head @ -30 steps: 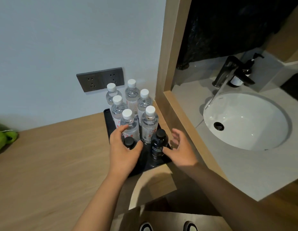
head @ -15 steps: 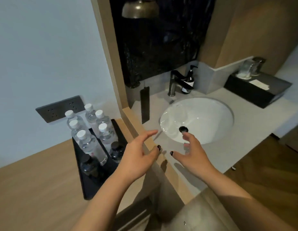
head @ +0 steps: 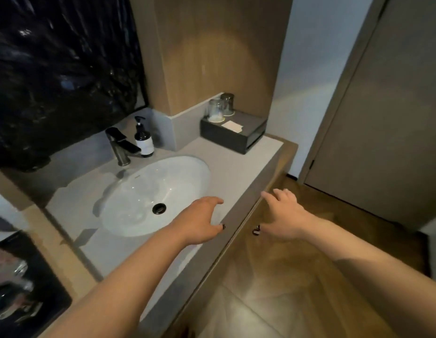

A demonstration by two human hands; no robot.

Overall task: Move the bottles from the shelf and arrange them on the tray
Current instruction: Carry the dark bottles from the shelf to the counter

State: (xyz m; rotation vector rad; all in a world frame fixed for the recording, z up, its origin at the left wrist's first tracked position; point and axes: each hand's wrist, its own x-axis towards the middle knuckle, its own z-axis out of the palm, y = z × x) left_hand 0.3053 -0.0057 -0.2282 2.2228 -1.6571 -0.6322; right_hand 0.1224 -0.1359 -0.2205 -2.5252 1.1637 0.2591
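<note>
The grey tabletop (head: pixel 248 167) with its white sink (head: pixel 148 191) fills most of what is in front of the person, and none of the task's things stand on it. Along its back are only a tap (head: pixel 119 147), a soap pump (head: pixel 143 140) and a dark box (head: pixel 234 135) carrying two glasses (head: pixel 220 107).

The black tray (head: pixel 41 276) sits at the far lower left, cut by the edge of the view. The bottles (head: pixel 12 276) on it are a blurred, shiny cluster, so I cannot count them or say how neatly they stand. No shelf is in sight.

My guess is that the loading is well along, perhaps finished, since bottles are on the tray and the person faces away from it. Whether any remain on the shelf cannot be told from here.

The left hand (head: pixel 199 223) hangs over the front of the tabletop and the right hand (head: pixel 285 215) over the wooden floor (head: pixel 285 276). Each grip is released, fingers spread, carrying nothing.
</note>
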